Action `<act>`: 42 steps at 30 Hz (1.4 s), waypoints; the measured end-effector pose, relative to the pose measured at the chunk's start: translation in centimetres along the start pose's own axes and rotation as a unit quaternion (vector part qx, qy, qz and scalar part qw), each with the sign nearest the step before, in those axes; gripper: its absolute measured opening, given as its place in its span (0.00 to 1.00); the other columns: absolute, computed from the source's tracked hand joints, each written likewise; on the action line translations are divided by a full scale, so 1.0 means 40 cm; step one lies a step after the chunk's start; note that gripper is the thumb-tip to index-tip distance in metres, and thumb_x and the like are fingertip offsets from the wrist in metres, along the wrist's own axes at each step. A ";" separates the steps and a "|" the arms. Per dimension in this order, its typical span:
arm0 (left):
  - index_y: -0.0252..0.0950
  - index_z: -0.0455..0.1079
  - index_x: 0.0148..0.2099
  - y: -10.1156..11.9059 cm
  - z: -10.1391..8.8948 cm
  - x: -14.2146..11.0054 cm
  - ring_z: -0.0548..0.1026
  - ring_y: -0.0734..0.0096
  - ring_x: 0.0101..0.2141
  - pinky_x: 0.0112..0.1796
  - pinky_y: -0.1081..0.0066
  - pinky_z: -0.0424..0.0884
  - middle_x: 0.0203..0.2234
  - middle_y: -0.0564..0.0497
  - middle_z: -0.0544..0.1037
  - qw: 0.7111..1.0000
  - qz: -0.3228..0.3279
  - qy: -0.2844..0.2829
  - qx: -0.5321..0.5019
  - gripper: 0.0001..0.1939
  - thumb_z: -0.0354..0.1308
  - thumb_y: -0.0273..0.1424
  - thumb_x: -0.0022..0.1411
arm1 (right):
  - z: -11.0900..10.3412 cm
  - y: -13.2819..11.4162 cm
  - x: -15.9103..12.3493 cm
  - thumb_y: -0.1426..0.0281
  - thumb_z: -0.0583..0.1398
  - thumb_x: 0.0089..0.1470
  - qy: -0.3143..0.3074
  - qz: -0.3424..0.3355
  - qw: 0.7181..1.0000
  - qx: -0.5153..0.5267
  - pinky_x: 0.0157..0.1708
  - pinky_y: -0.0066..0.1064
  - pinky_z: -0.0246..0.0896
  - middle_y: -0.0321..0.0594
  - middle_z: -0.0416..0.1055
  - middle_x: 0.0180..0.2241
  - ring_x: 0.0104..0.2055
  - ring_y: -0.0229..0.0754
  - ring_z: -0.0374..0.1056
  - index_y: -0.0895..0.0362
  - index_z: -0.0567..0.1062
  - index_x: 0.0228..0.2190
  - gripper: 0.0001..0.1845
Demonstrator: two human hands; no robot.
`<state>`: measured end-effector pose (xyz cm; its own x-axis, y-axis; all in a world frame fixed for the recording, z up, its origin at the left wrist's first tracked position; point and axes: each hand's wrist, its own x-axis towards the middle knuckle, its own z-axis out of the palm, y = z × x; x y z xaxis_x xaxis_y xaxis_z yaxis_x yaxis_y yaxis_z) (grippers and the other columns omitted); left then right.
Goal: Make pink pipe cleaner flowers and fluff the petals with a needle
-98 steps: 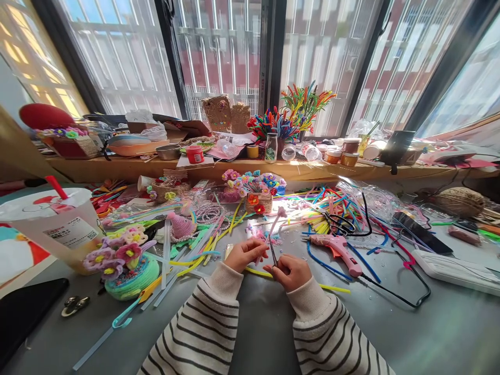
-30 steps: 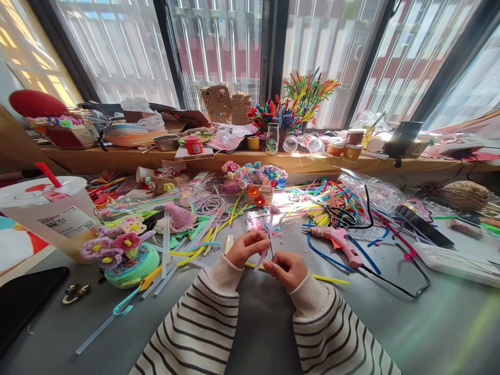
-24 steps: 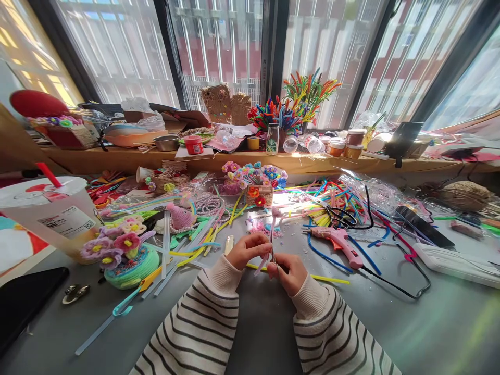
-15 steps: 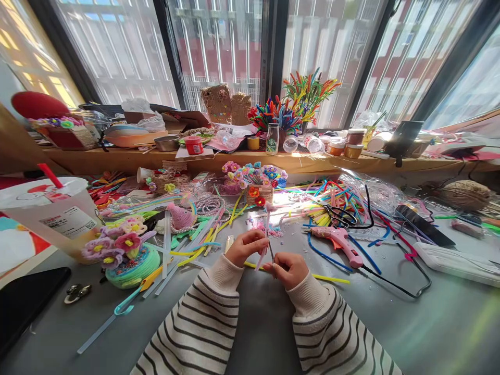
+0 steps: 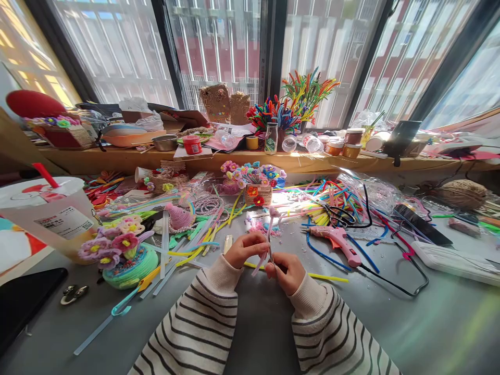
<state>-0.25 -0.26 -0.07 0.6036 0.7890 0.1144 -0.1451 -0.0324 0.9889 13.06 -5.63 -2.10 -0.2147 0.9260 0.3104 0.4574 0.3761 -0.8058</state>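
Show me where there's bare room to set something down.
The gray tabletop has two bare patches: between the left sleeve and right sleeve, and right of the right sleeve, nearer than the glue gun's black cord. Beyond the left hand and right hand it's crowded, from lidded drink cup to twine ball.

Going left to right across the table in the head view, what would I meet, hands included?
Drink cup → mint-green crocheted base → pink crocheted cone → left hand → right hand → pink glue gun → ball of twine.
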 end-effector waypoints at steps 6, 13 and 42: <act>0.31 0.62 0.19 0.004 0.003 0.000 0.62 0.81 0.19 0.23 0.77 0.58 0.14 0.56 0.64 1.000 -0.001 0.006 0.009 0.09 0.55 0.31 0.46 | 0.003 0.008 0.003 0.55 0.51 0.43 0.040 0.010 0.999 -0.008 0.16 0.23 0.44 0.32 0.55 0.10 0.14 0.30 0.49 0.58 0.56 0.08 0.24; 0.32 0.59 0.20 0.003 0.006 0.000 0.61 0.81 0.19 0.23 0.77 0.58 0.15 0.57 0.62 0.999 0.010 0.037 0.000 0.10 0.54 0.33 0.47 | 0.006 0.015 0.005 0.58 0.50 0.45 0.048 0.004 0.999 -0.022 0.17 0.23 0.46 0.32 0.56 0.09 0.14 0.30 0.50 0.58 0.57 0.07 0.24; 0.33 0.58 0.22 -0.001 0.005 -0.002 0.62 0.79 0.20 0.24 0.75 0.57 0.16 0.56 0.64 0.999 0.017 -0.034 -0.021 0.10 0.53 0.33 0.47 | -0.002 0.002 -0.002 0.52 0.48 0.44 0.011 0.007 1.000 0.007 0.15 0.23 0.43 0.31 0.53 0.09 0.14 0.30 0.48 0.59 0.61 0.08 0.27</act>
<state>-0.14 -0.46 -0.08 0.6502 0.7438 0.1549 -0.1972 -0.0317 0.9799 13.16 -5.67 -2.13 -0.1880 0.9321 0.3096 0.4483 0.3620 -0.8173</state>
